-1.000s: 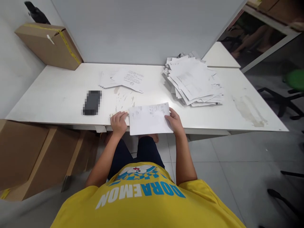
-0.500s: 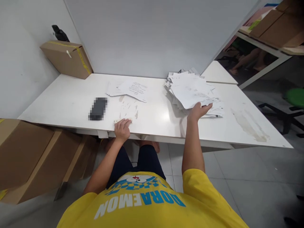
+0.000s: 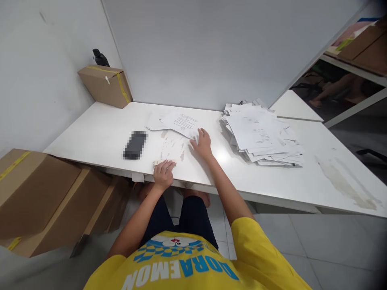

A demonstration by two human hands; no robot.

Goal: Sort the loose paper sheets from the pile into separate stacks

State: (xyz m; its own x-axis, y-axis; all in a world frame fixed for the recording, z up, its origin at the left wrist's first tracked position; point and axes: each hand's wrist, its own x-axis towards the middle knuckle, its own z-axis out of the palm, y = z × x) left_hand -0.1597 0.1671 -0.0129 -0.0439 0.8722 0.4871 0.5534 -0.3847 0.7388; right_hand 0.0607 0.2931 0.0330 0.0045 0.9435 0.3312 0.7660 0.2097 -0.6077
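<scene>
My left hand (image 3: pixel 163 174) is curled over a small cream bar-shaped object (image 3: pixel 156 162) near the table's front edge; the fingers hide most of it. Thumb and fingers apart, my right hand (image 3: pixel 203 144) is at the lower right corner of a few printed paper sheets (image 3: pixel 181 122). I cannot tell whether it touches them. Nothing shows in its grip. To the right lies a tall, untidy pile of papers (image 3: pixel 252 131), its sheets fanned at several angles.
A dark blurred-out rectangular item (image 3: pixel 135 146) lies on the white table (image 3: pixel 99 129) at left. A cardboard box (image 3: pixel 105 86) stands in the back corner, by the grey partition (image 3: pixel 205 52). More cardboard boxes (image 3: pixel 39 193) are at lower left. Brownish stains mark the tabletop.
My right hand has left the big paper pile and moved left to the smaller sheets. My left hand stays on the cream object. The whole view has shifted slightly.
</scene>
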